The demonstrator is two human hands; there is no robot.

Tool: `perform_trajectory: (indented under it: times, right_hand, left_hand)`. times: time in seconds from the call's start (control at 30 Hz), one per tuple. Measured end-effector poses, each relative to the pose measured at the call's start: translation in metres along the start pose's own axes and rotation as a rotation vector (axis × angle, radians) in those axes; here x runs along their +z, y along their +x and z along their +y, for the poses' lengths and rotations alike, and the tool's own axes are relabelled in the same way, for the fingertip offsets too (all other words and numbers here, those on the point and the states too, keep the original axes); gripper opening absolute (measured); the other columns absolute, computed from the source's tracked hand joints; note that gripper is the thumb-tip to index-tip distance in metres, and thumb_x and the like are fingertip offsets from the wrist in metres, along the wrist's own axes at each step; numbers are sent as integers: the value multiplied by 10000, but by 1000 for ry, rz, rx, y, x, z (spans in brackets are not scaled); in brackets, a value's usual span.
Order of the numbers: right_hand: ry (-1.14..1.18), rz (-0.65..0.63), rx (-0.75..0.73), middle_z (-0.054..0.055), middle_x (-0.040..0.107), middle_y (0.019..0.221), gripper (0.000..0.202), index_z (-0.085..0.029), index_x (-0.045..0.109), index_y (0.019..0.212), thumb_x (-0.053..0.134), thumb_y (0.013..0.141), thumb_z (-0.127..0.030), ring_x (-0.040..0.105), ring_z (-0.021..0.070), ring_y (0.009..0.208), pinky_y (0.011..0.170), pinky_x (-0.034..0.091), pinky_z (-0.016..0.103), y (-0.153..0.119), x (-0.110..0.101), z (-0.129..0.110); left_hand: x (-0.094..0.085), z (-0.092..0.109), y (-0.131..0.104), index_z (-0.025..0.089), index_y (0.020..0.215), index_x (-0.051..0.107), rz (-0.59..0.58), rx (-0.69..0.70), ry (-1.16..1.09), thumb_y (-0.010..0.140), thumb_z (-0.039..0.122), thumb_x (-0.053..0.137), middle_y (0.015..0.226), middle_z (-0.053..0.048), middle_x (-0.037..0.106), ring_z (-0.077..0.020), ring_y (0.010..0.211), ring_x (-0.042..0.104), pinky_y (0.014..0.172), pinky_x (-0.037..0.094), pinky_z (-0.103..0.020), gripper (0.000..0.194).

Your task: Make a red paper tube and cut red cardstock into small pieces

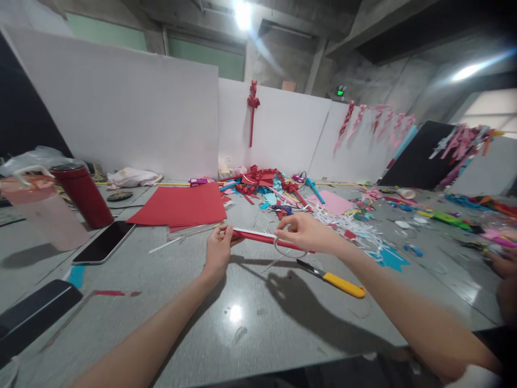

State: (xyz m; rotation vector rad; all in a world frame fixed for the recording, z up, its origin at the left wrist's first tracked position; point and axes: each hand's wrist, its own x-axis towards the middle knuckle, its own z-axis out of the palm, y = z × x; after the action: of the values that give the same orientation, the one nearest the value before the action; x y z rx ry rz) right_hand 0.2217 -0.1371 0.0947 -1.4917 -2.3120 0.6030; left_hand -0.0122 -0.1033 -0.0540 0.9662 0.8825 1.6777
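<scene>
My left hand (218, 250) pinches the left end of a narrow red folded paper strip (264, 238), which has a white line along its upper edge. Above the strip's right part, my right hand (302, 230) has thumb and forefinger pressed together on a thin white backing strip (278, 252) that curls down in a loop. The red strip is held above the table and runs behind that loop. On the table below my right hand lies a utility knife (343, 284) with a yellow handle and dark blade.
Red paper sheets (186, 205) lie at left, near a phone (105, 242), a red flask (83, 194) and a pink bottle (44, 210). White paper shreds (343, 223) and coloured scraps cover the table's back and right. A red paper ornament (252, 110) hangs on the white panel.
</scene>
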Motion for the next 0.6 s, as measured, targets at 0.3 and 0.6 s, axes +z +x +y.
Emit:
perform_trajectory:
  times: [0.3,0.6]
  right_hand:
    - [-49,98,-24,-49,430,545,409,-194,780,863,622,910,-568,331,118,528,526,224,276,-14,-16,30]
    - [-151,213,-114,16,648,763,397,-195,666,816,539,1018,-512,539,160,702,640,328,288,-21,-4,59]
  left_hand:
    - [-7,9,10,183,935,606,-103,23,29,864,507,760,776,-10,746,-179,778,762,926,636,-441,366]
    - [-26,29,34,176,948,610,-192,64,123,819,557,799,787,-31,770,-225,795,782,907,647,-473,444]
